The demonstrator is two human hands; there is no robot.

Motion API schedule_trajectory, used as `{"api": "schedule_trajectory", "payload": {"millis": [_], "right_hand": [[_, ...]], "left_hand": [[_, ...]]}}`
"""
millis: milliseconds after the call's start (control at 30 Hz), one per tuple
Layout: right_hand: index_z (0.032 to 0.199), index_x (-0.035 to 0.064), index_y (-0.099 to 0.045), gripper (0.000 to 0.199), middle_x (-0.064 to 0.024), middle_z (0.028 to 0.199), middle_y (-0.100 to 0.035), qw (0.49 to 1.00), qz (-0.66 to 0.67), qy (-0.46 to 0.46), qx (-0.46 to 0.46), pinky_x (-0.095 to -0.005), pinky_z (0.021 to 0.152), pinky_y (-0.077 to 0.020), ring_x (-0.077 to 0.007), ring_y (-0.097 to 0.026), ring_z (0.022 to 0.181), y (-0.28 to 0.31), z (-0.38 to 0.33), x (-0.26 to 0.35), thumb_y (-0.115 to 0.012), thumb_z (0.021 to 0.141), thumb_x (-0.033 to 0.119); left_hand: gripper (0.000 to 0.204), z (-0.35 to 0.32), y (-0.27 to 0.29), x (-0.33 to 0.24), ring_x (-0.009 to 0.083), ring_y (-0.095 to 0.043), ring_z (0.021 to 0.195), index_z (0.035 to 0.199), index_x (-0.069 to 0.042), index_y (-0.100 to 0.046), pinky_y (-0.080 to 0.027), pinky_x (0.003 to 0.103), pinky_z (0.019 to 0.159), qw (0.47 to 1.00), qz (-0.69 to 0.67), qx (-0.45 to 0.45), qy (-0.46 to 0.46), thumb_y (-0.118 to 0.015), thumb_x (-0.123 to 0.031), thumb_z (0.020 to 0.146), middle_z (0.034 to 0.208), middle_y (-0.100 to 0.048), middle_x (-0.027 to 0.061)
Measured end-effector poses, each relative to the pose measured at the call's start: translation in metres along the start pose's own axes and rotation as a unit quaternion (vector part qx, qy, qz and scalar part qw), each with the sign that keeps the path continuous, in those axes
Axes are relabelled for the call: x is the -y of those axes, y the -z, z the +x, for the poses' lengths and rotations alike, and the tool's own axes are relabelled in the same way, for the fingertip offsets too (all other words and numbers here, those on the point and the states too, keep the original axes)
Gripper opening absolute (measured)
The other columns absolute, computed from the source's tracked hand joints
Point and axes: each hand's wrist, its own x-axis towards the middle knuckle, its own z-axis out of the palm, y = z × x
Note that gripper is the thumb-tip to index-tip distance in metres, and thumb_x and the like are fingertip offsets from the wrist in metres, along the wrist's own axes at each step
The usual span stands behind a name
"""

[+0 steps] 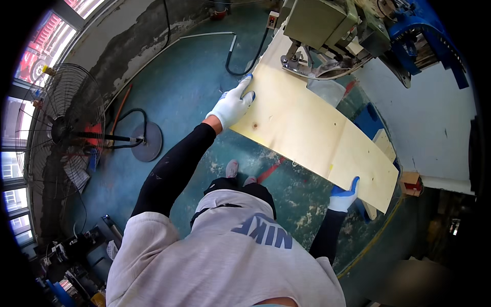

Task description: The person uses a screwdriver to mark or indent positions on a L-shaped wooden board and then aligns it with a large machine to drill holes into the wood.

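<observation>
A long pale plywood sheet (307, 130) slants from the machine down to the right, with a stepped cut-out along its far edge. At its left edge is my left hand (232, 104), in a white glove with blue fingertips, gripping the edge with its thumb on top. My right hand (344, 196), gloved alike, holds the near edge farther right; the thumb lies on the face and the other fingers are hidden beneath. Over the sheet's far left part hangs a green machine head (319, 25) with a metal foot (296, 62) close above the wood.
A blue toothed machine part (427, 36) is at the upper right. Under the sheet's right end shows a wooden piece (384, 145). A small open carton (411, 183) lies beyond. To my left stands a large fan (60, 128) on a round base (147, 142). A black cable (228, 61) loops near the machine.
</observation>
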Motion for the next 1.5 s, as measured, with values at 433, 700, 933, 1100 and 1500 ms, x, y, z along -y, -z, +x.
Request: {"api": "schedule_trajectory", "payload": {"millis": [433, 700, 933, 1100, 1500], "right_hand": [[0.146, -0.0001, -0.043, 0.055, -0.0145, 0.147, -0.051, 0.999, -0.034, -0.005, 0.024, -0.0425, 0.114, -0.0379, -0.0280, -0.049, 0.133, -0.006, -0.007, 0.001, -0.050, 0.107, 0.037], [0.147, 0.0005, -0.043, 0.055, -0.0136, 0.148, -0.051, 0.998, -0.050, -0.017, 0.027, -0.0403, 0.113, -0.0407, -0.0260, -0.050, 0.134, 0.000, 0.010, 0.006, -0.049, 0.107, 0.038], [0.150, 0.0011, -0.038, 0.060, -0.0141, 0.153, -0.045, 0.996, -0.085, -0.008, 0.030, -0.0430, 0.117, -0.0358, -0.0279, -0.046, 0.137, 0.015, 0.009, -0.011, -0.045, 0.108, 0.043], [0.153, 0.0083, -0.038, 0.062, -0.0111, 0.155, -0.044, 0.997, -0.057, -0.042, 0.020, -0.0472, 0.117, -0.0344, -0.0301, -0.044, 0.139, 0.015, -0.001, -0.015, -0.045, 0.106, 0.048], [0.153, 0.0088, -0.037, 0.063, -0.0107, 0.155, -0.043, 0.995, 0.015, -0.093, -0.029, -0.0484, 0.116, -0.0356, -0.0309, -0.044, 0.139, 0.030, -0.011, -0.025, -0.045, 0.106, 0.049]], "left_hand": [[0.058, -0.005, 0.008, 0.002, 0.0344, -0.061, 0.124, 0.156, -0.012, -0.035, -0.044, 0.035, 0.104, 0.999, -0.007, 0.005, 0.035, -0.051, -0.030, 0.104, 0.141, -0.057, 0.0230], [0.059, -0.021, 0.004, -0.020, 0.0356, -0.060, 0.125, 0.157, -0.013, -0.033, -0.045, 0.035, 0.103, 0.991, -0.016, 0.042, 0.126, -0.053, -0.029, 0.104, 0.141, -0.056, 0.0245], [0.058, -0.034, -0.021, 0.015, 0.0384, -0.056, 0.129, 0.156, -0.007, -0.031, -0.044, 0.036, 0.104, 0.997, -0.041, -0.003, 0.070, -0.052, -0.021, 0.104, 0.142, -0.054, 0.0262], [0.059, -0.046, -0.031, 0.035, 0.0419, -0.058, 0.120, 0.155, -0.006, -0.031, -0.049, 0.039, 0.098, 0.997, -0.047, -0.065, -0.019, -0.054, -0.017, 0.102, 0.142, -0.052, 0.0239], [0.059, -0.044, -0.017, 0.041, 0.0422, -0.061, 0.116, 0.154, -0.006, -0.033, -0.051, 0.040, 0.096, 0.997, -0.075, -0.009, 0.017, -0.056, -0.016, 0.101, 0.137, -0.056, 0.0263]]}}
